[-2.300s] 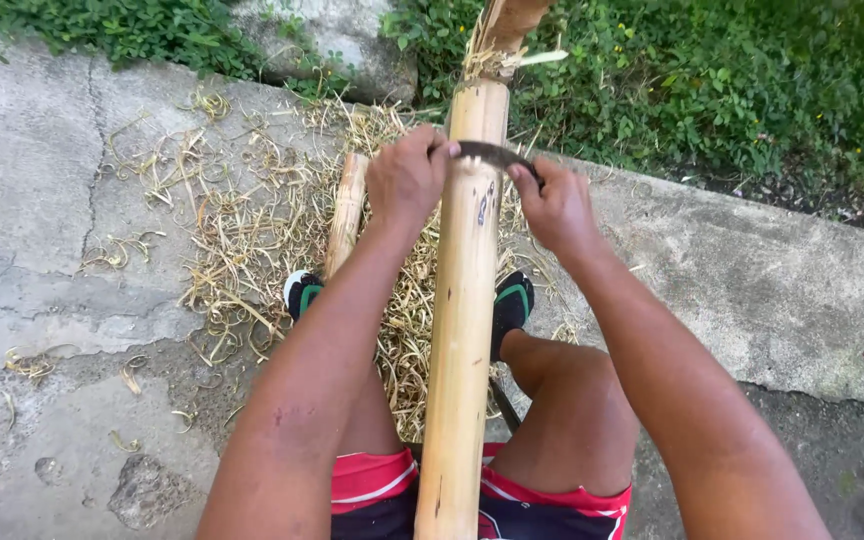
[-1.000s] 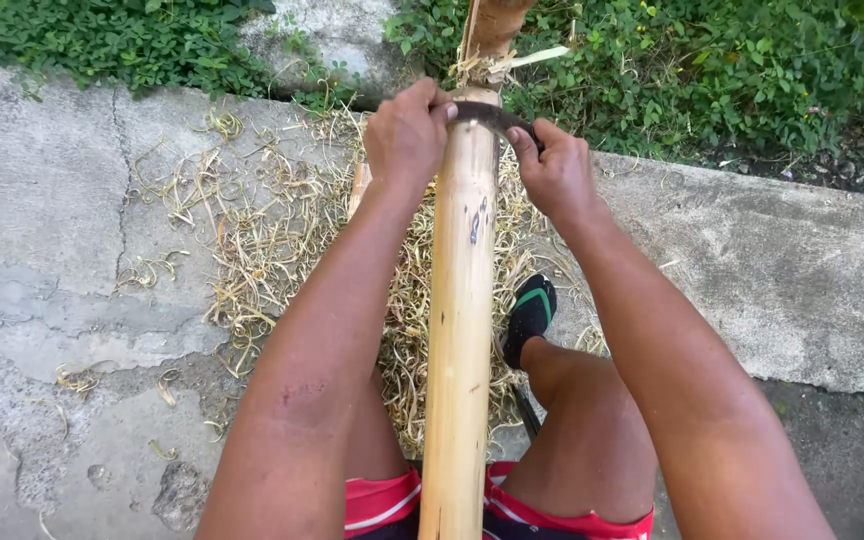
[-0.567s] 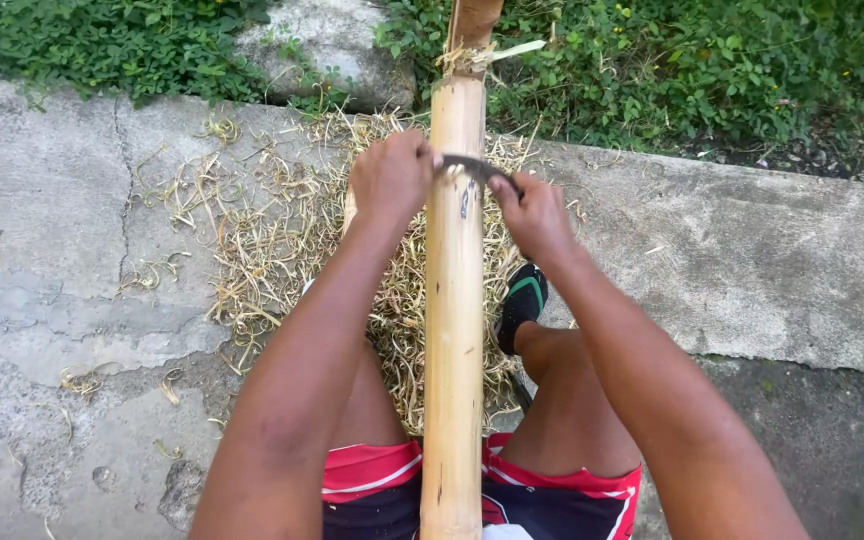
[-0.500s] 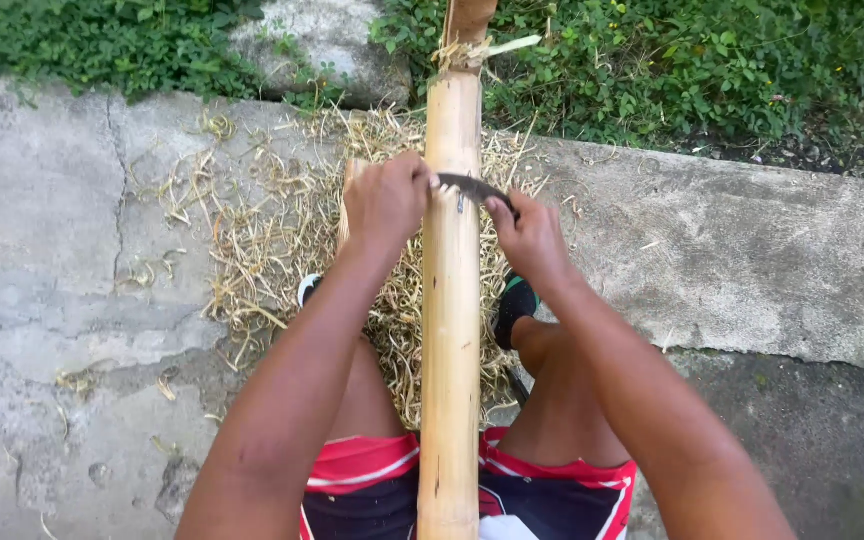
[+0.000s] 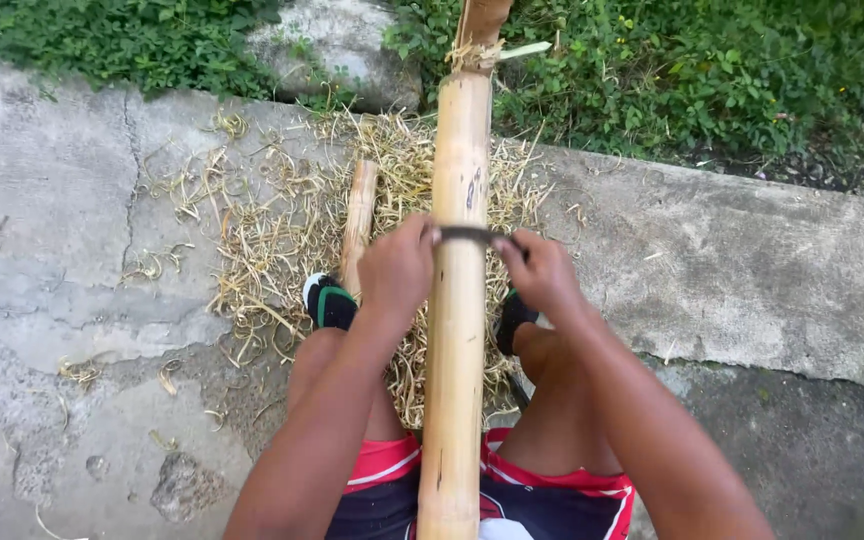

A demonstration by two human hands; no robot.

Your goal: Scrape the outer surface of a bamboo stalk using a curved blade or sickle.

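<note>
Yellow bamboo pole (image 5: 457, 300) sits between both hands; left hand (image 5: 397, 268) and right hand (image 5: 542, 272) grip the dark blade (image 5: 467, 235) tight.

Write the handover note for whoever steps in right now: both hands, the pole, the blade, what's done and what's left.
Left hand and right hand each grip one end of a dark blade laid across the bamboo pole.
The pole runs lengthwise between the knees, far end toward the green plants.
Done: a heap of shavings lies on the concrete, with a short bamboo piece in it.
Left: the stretch of pole below the blade.
</note>
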